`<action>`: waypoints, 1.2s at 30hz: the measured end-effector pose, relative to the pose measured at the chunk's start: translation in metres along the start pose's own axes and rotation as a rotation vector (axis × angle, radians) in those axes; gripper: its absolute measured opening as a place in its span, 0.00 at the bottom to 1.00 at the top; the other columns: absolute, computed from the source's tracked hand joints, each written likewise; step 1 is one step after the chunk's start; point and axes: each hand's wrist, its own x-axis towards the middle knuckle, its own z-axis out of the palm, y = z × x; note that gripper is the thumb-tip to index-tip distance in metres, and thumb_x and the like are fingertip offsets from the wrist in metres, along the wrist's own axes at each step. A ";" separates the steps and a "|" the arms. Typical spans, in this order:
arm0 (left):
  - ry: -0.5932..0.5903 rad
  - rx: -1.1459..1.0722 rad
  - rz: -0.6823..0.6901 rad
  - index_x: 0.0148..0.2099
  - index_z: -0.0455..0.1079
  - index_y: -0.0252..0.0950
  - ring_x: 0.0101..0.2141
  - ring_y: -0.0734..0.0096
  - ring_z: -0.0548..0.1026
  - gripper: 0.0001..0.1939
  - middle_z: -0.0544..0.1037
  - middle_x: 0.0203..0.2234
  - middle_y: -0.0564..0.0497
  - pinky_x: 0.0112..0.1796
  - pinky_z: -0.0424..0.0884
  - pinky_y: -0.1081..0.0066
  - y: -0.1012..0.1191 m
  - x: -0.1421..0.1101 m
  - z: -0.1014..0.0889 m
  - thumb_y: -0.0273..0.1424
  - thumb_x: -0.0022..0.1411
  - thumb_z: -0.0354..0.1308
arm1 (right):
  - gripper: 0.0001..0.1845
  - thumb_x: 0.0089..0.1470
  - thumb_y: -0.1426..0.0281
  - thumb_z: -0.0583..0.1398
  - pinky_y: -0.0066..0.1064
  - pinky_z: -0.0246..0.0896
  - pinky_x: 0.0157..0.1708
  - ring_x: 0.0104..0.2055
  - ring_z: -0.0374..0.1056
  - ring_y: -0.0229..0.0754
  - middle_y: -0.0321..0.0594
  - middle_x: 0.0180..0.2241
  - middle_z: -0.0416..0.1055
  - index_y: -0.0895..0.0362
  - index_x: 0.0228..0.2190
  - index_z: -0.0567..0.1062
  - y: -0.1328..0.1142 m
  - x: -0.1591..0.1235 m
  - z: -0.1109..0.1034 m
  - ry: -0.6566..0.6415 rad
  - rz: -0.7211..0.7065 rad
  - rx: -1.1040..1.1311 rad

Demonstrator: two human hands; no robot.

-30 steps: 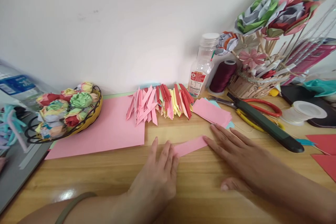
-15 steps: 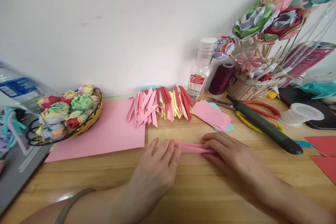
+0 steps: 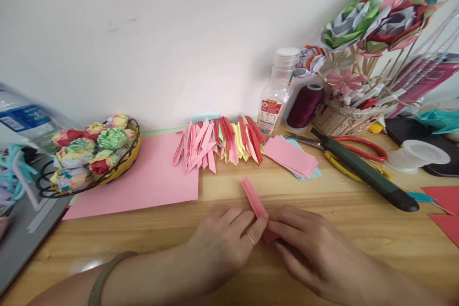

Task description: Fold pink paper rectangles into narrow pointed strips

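Observation:
A narrow folded strip of pink paper [image 3: 253, 197] is pinched between my hands above the wooden table, its far end pointing up and to the left. My left hand [image 3: 229, 236], with a ring on one finger, closes on the strip's left side. From the right, my right hand [image 3: 304, 244] grips the strip's lower part, where the fingers hide some of it. Beyond them stands a row of folded paper pieces [image 3: 222, 141] in pink, red and yellow. A small stack of pink paper rectangles [image 3: 292, 155] lies to their right, over light blue ones.
At left, a basket of paper flowers [image 3: 134, 153] sits on a large pink sheet [image 3: 158, 177]. A clear bottle [image 3: 276, 91], dark thread spool [image 3: 304, 105], scissors [image 3: 362, 148], a green-handled cutter [image 3: 369, 174], white spool [image 3: 418, 155] and red paper [image 3: 441, 201] stand or lie rightward.
The pink strip has turned from lying sideways to pointing away from me at a slant. Both hands have come closer together and nearer to me.

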 end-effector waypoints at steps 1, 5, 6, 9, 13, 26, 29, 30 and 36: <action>0.028 -0.002 0.005 0.52 0.62 0.26 0.34 0.67 0.71 0.15 0.74 0.36 0.44 0.33 0.71 0.68 -0.001 0.000 0.002 0.22 0.65 0.43 | 0.14 0.51 0.79 0.51 0.30 0.62 0.36 0.37 0.66 0.39 0.39 0.35 0.70 0.55 0.38 0.70 0.000 0.000 0.000 -0.007 0.013 0.018; 0.036 -0.007 0.005 0.47 0.65 0.27 0.36 0.66 0.71 0.12 0.73 0.37 0.44 0.35 0.70 0.68 -0.006 0.000 0.007 0.22 0.64 0.44 | 0.10 0.55 0.78 0.50 0.28 0.60 0.32 0.32 0.64 0.37 0.38 0.31 0.68 0.56 0.34 0.69 0.003 0.001 0.002 0.021 0.021 -0.025; 0.026 -0.003 -0.004 0.47 0.65 0.28 0.36 0.66 0.71 0.12 0.73 0.37 0.44 0.35 0.70 0.68 -0.006 0.000 0.008 0.22 0.64 0.44 | 0.10 0.57 0.76 0.50 0.28 0.59 0.30 0.31 0.63 0.37 0.38 0.30 0.68 0.56 0.31 0.70 0.005 0.001 0.002 0.035 0.002 -0.056; 0.040 0.044 -0.044 0.47 0.65 0.31 0.35 0.67 0.69 0.10 0.71 0.38 0.46 0.33 0.68 0.69 -0.005 0.000 0.009 0.24 0.65 0.46 | 0.13 0.59 0.73 0.51 0.29 0.56 0.27 0.29 0.61 0.37 0.39 0.28 0.66 0.57 0.26 0.70 0.008 0.003 0.004 0.106 -0.071 -0.169; 0.142 0.068 -0.001 0.39 0.66 0.34 0.30 0.71 0.66 0.04 0.69 0.29 0.52 0.27 0.63 0.72 -0.001 -0.002 0.008 0.26 0.63 0.51 | 0.13 0.59 0.72 0.52 0.30 0.54 0.27 0.29 0.60 0.38 0.39 0.27 0.65 0.57 0.25 0.71 0.011 0.003 0.005 0.136 -0.099 -0.226; 0.078 0.087 0.114 0.35 0.66 0.32 0.26 0.71 0.64 0.02 0.66 0.24 0.52 0.25 0.58 0.71 0.006 -0.010 0.006 0.24 0.58 0.53 | 0.11 0.58 0.72 0.53 0.31 0.61 0.32 0.34 0.65 0.39 0.40 0.29 0.69 0.56 0.28 0.74 0.017 0.006 0.006 0.102 0.003 0.001; 0.049 0.086 0.120 0.34 0.65 0.32 0.27 0.71 0.64 0.02 0.66 0.24 0.53 0.25 0.57 0.71 0.006 -0.011 0.006 0.24 0.59 0.53 | 0.09 0.56 0.73 0.55 0.30 0.61 0.30 0.32 0.65 0.39 0.39 0.28 0.69 0.56 0.27 0.73 0.018 0.007 0.011 0.127 0.047 -0.006; 0.049 0.083 0.121 0.33 0.65 0.32 0.27 0.71 0.64 0.02 0.66 0.24 0.52 0.25 0.57 0.71 0.006 -0.011 0.007 0.24 0.59 0.52 | 0.08 0.56 0.74 0.55 0.30 0.61 0.30 0.32 0.65 0.39 0.39 0.28 0.69 0.56 0.27 0.73 0.017 0.007 0.012 0.128 0.060 -0.011; 0.097 0.056 0.103 0.30 0.64 0.33 0.27 0.70 0.64 0.04 0.68 0.24 0.51 0.24 0.58 0.71 0.006 -0.009 0.006 0.23 0.57 0.54 | 0.07 0.54 0.75 0.56 0.30 0.60 0.29 0.31 0.65 0.39 0.39 0.28 0.69 0.57 0.26 0.71 0.016 0.008 0.015 0.138 0.114 -0.024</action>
